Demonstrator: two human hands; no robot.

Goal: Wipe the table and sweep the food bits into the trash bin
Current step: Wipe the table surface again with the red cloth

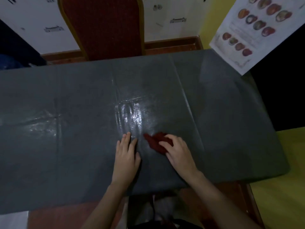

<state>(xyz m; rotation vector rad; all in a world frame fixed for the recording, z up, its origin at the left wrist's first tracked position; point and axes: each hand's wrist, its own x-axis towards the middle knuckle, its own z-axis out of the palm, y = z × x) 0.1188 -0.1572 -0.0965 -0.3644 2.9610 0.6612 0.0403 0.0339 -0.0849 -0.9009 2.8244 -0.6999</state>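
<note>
A dark grey cloth-covered table (66,146) fills the view, with a wet shiny patch near its middle. My right hand (178,151) presses on a dark red cloth (155,142) lying on the table just right of centre. Beside it, my left hand (126,154) rests flat on the table, fingers together and pointing away, holding nothing. I cannot make out any food bits in the dim light. Below the near table edge, between my arms, sits a dark round shape with a pale bag (158,210), possibly the trash bin.
A red upholstered chair (102,25) stands at the far side of the table. A white poster with fruit pictures (254,30) hangs over the far right corner. Yellow floor (283,187) lies to the right of the table.
</note>
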